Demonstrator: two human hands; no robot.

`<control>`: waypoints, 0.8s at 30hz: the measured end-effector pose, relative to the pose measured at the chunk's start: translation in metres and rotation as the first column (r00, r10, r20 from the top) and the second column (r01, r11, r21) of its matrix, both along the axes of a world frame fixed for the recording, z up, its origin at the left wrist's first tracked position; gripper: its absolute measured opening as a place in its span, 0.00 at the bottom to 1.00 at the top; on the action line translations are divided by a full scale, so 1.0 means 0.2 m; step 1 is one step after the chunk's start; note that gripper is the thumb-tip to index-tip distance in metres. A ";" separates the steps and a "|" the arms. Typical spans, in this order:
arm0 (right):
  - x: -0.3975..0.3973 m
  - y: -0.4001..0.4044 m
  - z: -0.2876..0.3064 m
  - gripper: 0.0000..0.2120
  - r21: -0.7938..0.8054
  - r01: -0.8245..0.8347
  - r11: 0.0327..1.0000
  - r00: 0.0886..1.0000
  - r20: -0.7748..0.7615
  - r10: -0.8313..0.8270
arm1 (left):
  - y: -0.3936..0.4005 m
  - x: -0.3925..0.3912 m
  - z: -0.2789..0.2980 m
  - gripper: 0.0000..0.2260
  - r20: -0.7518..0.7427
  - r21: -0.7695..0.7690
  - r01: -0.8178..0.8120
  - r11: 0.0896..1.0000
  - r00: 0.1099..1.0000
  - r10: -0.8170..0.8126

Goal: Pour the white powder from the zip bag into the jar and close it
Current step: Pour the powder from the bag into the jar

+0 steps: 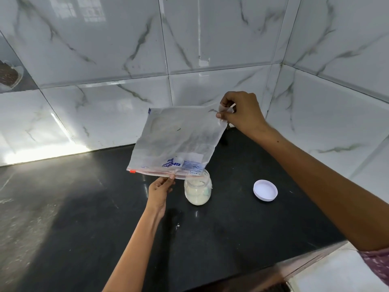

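The right hand (242,114) pinches the upper corner of the bag (179,142), fingers curled on the plastic, high above the jar (197,190). The left hand (161,190) pinches the lower zip edge of the bag just left of the jar, thumb and fingers closed on the strip.

The counter (84,228) under the jar is black and glossy, and behind the jar stands a wall (105,49) of white marble-look tiles.

The bag hangs upside down, tilted, with its mouth directly over the jar opening; the plastic looks nearly empty, only dusty inside. Its printed label reads inverted, near the mouth.

The jar stands upright on the counter, open, filled with white powder (196,198) for most of its height.

The lid (265,190), white and round, lies flat on the counter to the right of the jar, apart from it.
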State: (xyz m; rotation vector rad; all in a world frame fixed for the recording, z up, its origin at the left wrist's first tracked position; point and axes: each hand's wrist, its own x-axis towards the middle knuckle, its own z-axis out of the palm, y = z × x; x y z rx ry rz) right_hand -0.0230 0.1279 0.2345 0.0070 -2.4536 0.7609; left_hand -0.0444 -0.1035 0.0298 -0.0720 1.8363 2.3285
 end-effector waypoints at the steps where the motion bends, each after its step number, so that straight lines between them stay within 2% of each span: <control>1: 0.01 0.00 0.01 0.08 0.043 -0.006 0.999 0.999 0.046 0.004 | 0.01 0.00 0.00 0.03 0.031 0.028 -0.015 0.999 0.999 0.015; 3: 0.01 0.01 0.03 0.11 0.114 -0.031 0.993 0.986 0.165 0.012 | 0.02 0.01 0.00 0.03 0.078 0.080 -0.049 0.996 0.996 0.043; 6: 0.02 0.00 0.06 0.12 0.123 -0.071 0.990 0.957 0.287 0.033 | 0.04 0.01 0.03 0.03 0.137 0.163 -0.109 0.981 0.987 0.087; 11: 0.02 0.00 0.09 0.07 0.079 -0.040 0.996 0.958 0.287 0.016 | 0.07 0.01 0.06 0.04 0.233 0.309 -0.188 0.932 0.965 0.117; 17: 0.04 0.02 0.11 0.07 0.063 -0.037 0.997 0.959 0.283 0.018 | 0.10 0.02 0.09 0.04 0.265 0.273 -0.241 0.931 0.949 0.168; 24: 0.06 0.02 0.10 0.08 0.059 -0.048 0.997 0.956 0.293 0.029 | 0.10 -0.01 0.11 0.07 0.187 0.282 -0.236 0.930 0.964 0.188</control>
